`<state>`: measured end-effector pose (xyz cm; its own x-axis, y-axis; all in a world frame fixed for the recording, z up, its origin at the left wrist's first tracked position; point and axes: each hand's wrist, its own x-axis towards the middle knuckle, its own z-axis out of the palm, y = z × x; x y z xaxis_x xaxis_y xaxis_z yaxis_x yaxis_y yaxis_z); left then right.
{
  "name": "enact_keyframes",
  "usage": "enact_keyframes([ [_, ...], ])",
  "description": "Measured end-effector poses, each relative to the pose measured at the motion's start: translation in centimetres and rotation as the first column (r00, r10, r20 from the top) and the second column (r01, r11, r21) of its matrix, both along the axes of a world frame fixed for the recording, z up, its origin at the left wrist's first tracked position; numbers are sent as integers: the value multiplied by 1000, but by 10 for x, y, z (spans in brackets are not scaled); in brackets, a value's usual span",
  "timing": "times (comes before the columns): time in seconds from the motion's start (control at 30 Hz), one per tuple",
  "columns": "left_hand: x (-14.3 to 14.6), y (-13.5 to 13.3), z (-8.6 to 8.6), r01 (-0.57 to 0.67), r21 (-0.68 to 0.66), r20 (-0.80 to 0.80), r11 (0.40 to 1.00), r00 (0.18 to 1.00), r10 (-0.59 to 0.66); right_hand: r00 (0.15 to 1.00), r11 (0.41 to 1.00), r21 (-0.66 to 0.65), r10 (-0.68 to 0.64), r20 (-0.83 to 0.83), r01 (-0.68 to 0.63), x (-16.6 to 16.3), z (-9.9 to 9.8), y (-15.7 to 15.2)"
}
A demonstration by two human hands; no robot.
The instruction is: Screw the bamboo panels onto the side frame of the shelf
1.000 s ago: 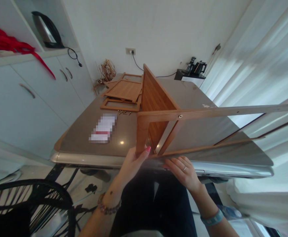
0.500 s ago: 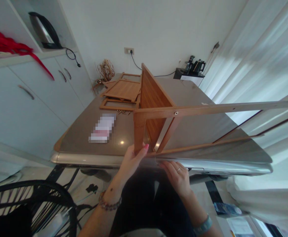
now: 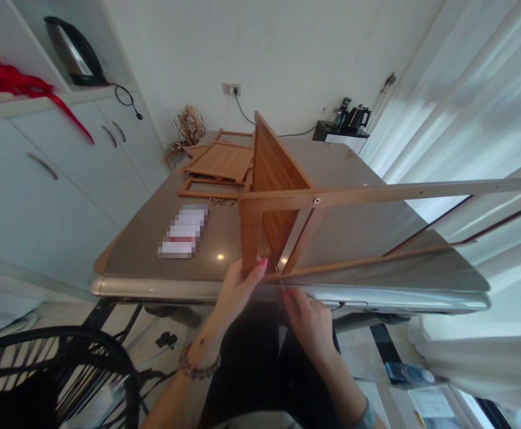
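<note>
My left hand (image 3: pixel 239 290) is wrapped round the near corner of a wooden frame (image 3: pixel 371 194), its thumb lying against the upright end piece. The frame stands on edge at the front of the table, with a slatted wood panel (image 3: pixel 278 173) joined across it. A round metal screw head (image 3: pixel 317 201) shows in the upper rail. Just below the lower rail, my right hand (image 3: pixel 310 322) is closed in a pinch on a thin metal rod (image 3: pixel 282 285), mostly hidden by the fingers; its exact kind is unclear.
On the table (image 3: pixel 130 250) lie more wooden panels (image 3: pixel 220 161), several loose screws (image 3: pixel 219 202) and a blurred paper (image 3: pixel 183 232). A black wicker chair (image 3: pixel 55 339) stands at the left. Curtains (image 3: pixel 479 101) hang at the right, and a kettle (image 3: pixel 75 53) sits on the cabinet.
My right hand has shifted slightly left and turned, its fingertips now close under the lower rail. My left hand keeps its hold on the frame. The view has moved slightly.
</note>
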<state>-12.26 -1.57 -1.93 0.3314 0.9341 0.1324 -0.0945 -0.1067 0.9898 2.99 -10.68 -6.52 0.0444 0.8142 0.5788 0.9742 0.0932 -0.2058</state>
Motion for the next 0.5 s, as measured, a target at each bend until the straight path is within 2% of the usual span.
enact_keyframes([
  [0.17, 0, 0, -3, -30, -54, 18, 998, 999, 31, 994, 996, 19, -84, 65, 83, -10, 6, -2],
  [0.5, 0, 1, -2, -9, -44, 27, 999, 1000, 10, 995, 998, -55, 15, 96, -10, 0, 2, 1],
])
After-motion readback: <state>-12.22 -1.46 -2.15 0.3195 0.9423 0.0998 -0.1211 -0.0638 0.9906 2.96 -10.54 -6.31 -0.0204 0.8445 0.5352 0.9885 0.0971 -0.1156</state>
